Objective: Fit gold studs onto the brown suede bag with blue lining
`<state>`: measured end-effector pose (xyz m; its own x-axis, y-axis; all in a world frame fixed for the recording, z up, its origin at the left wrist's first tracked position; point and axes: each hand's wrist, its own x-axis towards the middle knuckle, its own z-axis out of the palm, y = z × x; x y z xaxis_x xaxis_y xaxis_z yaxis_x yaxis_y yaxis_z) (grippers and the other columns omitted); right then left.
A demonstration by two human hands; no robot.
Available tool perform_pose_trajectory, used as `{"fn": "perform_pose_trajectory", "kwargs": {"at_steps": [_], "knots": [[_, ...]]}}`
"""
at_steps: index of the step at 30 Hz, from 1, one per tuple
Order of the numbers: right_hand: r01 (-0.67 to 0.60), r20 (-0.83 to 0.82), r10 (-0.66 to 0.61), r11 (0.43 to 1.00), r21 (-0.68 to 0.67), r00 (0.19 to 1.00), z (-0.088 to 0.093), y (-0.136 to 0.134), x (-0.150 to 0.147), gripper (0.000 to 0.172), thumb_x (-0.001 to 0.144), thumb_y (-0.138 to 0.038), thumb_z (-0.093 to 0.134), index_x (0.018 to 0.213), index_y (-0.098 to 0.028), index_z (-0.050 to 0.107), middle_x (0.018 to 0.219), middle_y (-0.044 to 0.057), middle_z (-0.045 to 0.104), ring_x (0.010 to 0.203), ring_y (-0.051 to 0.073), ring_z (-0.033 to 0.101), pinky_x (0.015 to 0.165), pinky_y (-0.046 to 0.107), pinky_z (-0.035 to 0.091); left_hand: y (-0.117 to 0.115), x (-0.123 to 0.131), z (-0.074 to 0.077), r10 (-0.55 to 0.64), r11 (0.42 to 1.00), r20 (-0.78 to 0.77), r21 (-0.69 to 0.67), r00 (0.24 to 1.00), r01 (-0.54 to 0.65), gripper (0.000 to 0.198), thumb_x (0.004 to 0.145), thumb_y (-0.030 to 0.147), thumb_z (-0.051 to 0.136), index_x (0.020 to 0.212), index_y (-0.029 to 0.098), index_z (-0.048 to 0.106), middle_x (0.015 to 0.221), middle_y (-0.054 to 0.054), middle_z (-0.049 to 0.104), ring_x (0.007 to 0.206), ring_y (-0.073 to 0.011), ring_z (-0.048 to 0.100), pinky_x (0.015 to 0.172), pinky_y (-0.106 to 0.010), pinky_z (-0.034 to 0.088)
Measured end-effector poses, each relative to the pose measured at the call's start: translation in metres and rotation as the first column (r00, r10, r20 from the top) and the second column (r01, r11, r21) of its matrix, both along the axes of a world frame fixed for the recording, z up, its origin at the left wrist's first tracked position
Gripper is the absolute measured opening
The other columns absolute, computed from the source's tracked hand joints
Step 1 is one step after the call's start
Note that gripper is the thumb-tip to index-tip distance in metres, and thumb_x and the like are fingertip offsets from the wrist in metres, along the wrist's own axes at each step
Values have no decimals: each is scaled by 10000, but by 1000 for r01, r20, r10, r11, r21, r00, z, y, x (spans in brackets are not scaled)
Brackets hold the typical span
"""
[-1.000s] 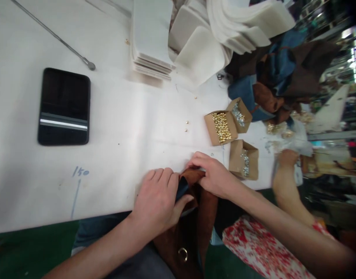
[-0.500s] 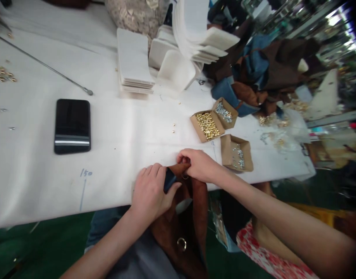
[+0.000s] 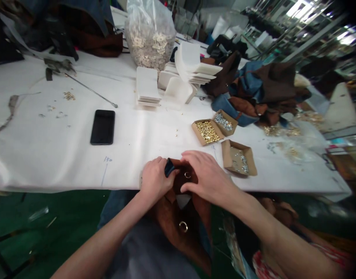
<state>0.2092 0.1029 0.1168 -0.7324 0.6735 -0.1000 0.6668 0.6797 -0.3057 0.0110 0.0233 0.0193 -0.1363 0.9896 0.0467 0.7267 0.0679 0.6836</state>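
A brown suede-like bag (image 3: pixel 169 228) with gold-coloured rings and some blue material lies over my lap, its upper part at the table's front edge. My left hand (image 3: pixel 156 178) is closed on the upper left of the bag, thumb on the near side, beside a dark blue fold (image 3: pixel 169 167). Around the upper right side curves my right hand (image 3: pixel 208 176), thumb and fingers on either side of the brown material. One gold ring (image 3: pixel 187 175) shows between the hands and another ring (image 3: pixel 183 226) lower down. The fingers' undersides are hidden.
Small card boxes of gold (image 3: pixel 207 131) and silver (image 3: pixel 223 121) metal pieces stand right of centre, with another box (image 3: pixel 238 158) nearer. A black phone (image 3: pixel 102 127) and a thin metal rod (image 3: pixel 92 91) lie left. Behind are white card stacks (image 3: pixel 148 85) and a filled plastic bag (image 3: pixel 150 38).
My view has tilted up and shifted left. My right hand has gone from pinching the bag's upper edge to a wider spread around its right side. My left hand keeps its hold.
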Motion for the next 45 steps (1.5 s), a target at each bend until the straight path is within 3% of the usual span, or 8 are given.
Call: {"fn": "perform_pose_trajectory", "kwargs": {"at_steps": [5,9,14,23,29,35,40,45], "knots": [[-40,211,5,987,159,978,-20,-48,20,813,734,-128,1014,1452,-207,641,1856,236,450,1704,475,471,1444,752,345,-1,-1,-1,-1,1000,5,16,1000,1,399,1078,594,825,976,245,660,1000,-58,767,963,-298,743,844,-414,489],[-44,231,-7,976,212,973,-36,-46,35,890,757,26,820,1578,-221,579,1897,217,408,1702,466,493,1417,753,403,-2,-2,-5,-40,998,-13,40,999,41,485,1086,692,784,972,242,644,1001,-61,767,970,-301,738,840,-408,471],[-122,186,82,968,221,979,-21,-37,42,804,799,97,622,1555,-172,649,1913,243,370,1777,439,399,1469,726,328,-3,-8,-6,-89,996,46,35,995,88,587,1023,802,801,997,233,657,1018,-69,773,948,-296,730,810,-399,456],[-64,-47,66,997,42,997,15,-6,73,53,1064,-300,818,1049,-280,864,1756,69,621,1640,377,571,1346,664,517,-7,-24,6,-210,977,182,9,960,213,519,878,554,1026,1139,238,706,1133,-30,782,1007,-265,727,846,-368,512],[-33,45,24,977,209,999,-11,-59,62,918,688,-435,1133,1498,-205,767,1874,246,442,1741,563,408,1455,883,165,-7,-8,2,-129,992,83,15,988,128,318,1034,448,853,1017,231,621,1026,-41,730,958,-273,686,883,-401,485],[67,-14,-66,944,323,998,-23,-90,52,1012,943,86,538,1885,-228,339,1950,116,321,1846,362,257,1538,678,225,-5,-8,1,-125,992,116,-11,985,127,343,1060,537,793,1028,236,633,1043,-47,747,953,-258,696,856,-377,486],[144,-102,-127,974,176,987,4,-56,74,369,1100,-104,559,1327,-200,833,1487,133,821,1336,357,791,1120,515,640,-2,-17,8,-143,982,191,-98,971,164,412,971,587,875,1069,226,702,1092,-65,799,1000,-295,743,860,-396,524],[531,-390,-488,847,3,781,19,-15,83,385,1158,-474,597,917,-227,766,862,75,795,823,270,727,774,403,497,12,-32,28,-242,936,297,-179,924,302,482,920,609,910,1192,228,796,1158,-46,852,1094,-323,798,890,-399,598]]}}
